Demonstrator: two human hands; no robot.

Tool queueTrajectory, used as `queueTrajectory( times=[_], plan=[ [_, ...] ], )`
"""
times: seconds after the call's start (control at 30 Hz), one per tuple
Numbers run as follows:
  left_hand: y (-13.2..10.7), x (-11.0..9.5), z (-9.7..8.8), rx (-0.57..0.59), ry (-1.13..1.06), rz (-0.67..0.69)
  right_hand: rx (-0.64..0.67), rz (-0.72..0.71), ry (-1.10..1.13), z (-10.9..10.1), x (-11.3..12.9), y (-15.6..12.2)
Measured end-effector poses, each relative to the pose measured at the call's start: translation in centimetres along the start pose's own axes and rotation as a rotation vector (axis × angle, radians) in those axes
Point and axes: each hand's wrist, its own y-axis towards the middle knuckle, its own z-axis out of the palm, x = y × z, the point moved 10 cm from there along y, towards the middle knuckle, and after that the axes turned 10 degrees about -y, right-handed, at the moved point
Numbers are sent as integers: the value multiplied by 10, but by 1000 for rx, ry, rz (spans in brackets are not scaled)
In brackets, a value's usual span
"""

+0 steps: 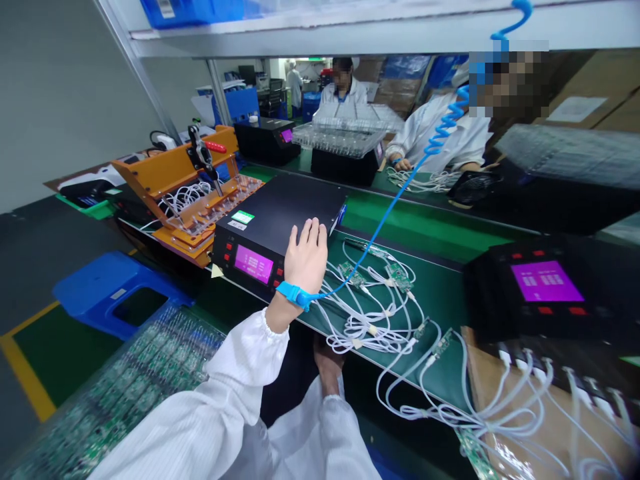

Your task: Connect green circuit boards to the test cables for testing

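My left hand [306, 257], with a blue wrist strap [295, 295], lies flat with fingers stretched out on the front right corner of a black box-shaped device [293, 207] with a lit purple screen. A coiled blue cord [387, 210] runs from the strap up past the shelf. My right hand [329, 363] is low at the bench's front edge, in shadow; its fingers are hidden. To the right of the device lie tangled white cables [373, 327] joined to small green circuit boards [399, 275].
An orange fixture [175, 173] with a red-handled clamp stands left. Clear trays of circuit boards [145, 380] are lower left, by a blue stool [115, 293]. Another black device [545, 287] with plugged cables sits right. Co-workers in white coats [440, 127] are across the bench.
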Motion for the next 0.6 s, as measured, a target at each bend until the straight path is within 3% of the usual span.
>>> queueTrajectory(
  times=[0.6],
  plan=[
    [0, 0, -1, -23, -4, -2, 5, 1, 33, -1, 2, 0]
  ],
)
